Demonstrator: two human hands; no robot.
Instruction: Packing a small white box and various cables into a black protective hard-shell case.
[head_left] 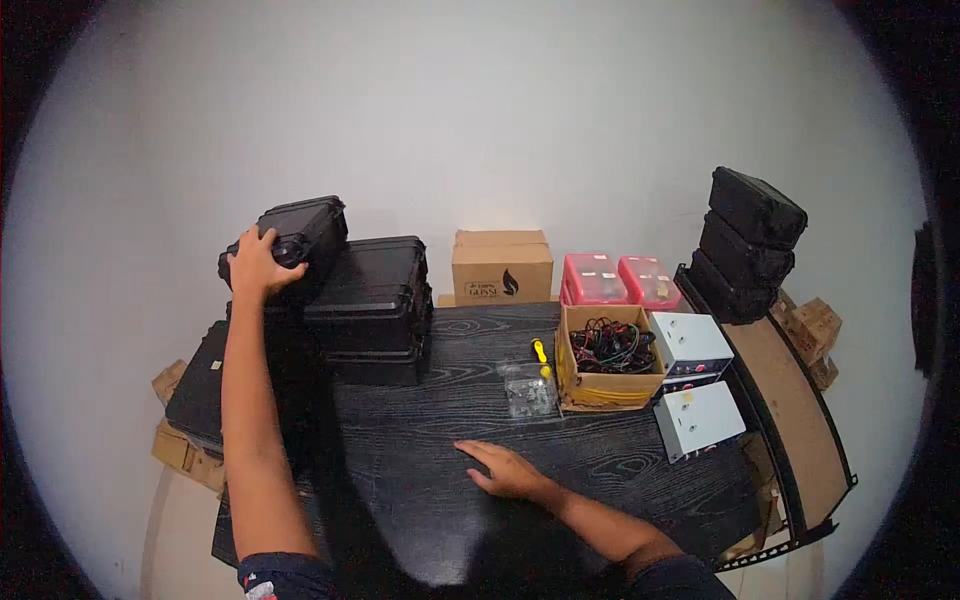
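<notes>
One small black case (312, 218) is under the person's left hand (258, 268), on top of a bigger black case (375, 278) at the left rear of the dark wood-grain table (440, 400). The fingers of that hand are spread and bent over the small case, with the thumb held apart, beside a dark round thing (290, 248) that is hard to make out; I cannot tell whether they grip or only rest. The single right hand (508, 472) is over the near part of the table, fingers loosely extended and holding nothing visible. Another black case (200, 388) sits lower at the left, partly hidden by the left forearm. Near the middle lie one yellow tool (540, 350) and one clear bag (530, 392), its small contents too faint to count. Beside them stands one open carton (610, 392) of tangled cables (612, 345), too knotted to number. Behind are one brown cardboard box (490, 262) and two red boxes (595, 282), their contents blurred. Two pale metal boxes (702, 420) show at the right, the rear one partly covering something beneath. Farther right, three black cases are stacked (755, 240). Both sleeves (290, 577) are cut off by the lower edge.
</notes>
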